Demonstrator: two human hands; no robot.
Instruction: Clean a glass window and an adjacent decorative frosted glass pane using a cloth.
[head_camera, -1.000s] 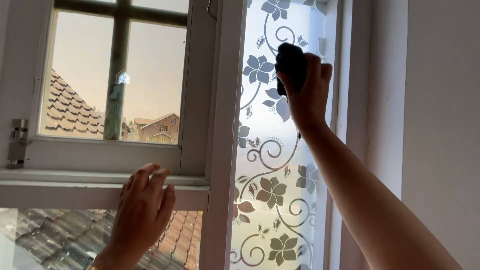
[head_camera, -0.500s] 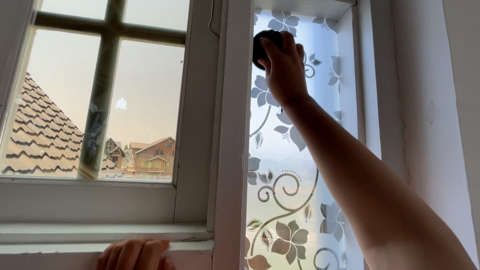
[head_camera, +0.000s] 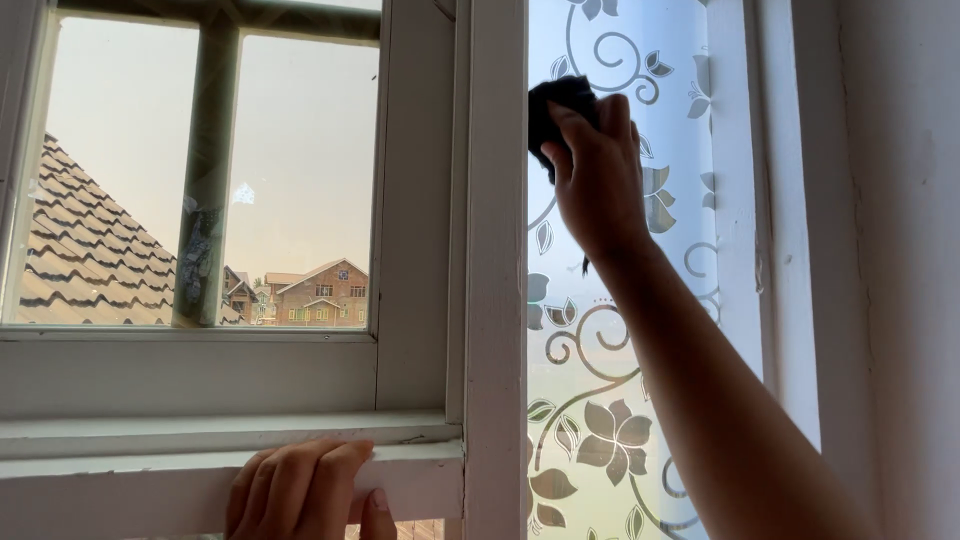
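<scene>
Currently: right hand is raised against the frosted pane on the right, the one with the flower-and-vine pattern. Its fingers are clenched around a dark cloth, pressing it flat to the glass in the upper left part of that pane, just beside the white centre post. Only the top of the cloth shows above the fingers; the rest is hidden behind the hand.

Left hand is low, near the bottom edge of the view. Its fingers are curled over the white horizontal rail below the clear window, gripping the rail; thumb is under it.

Through the clear window, far: tiled roof on the left, brick house further off. White wall at the right edge.
</scene>
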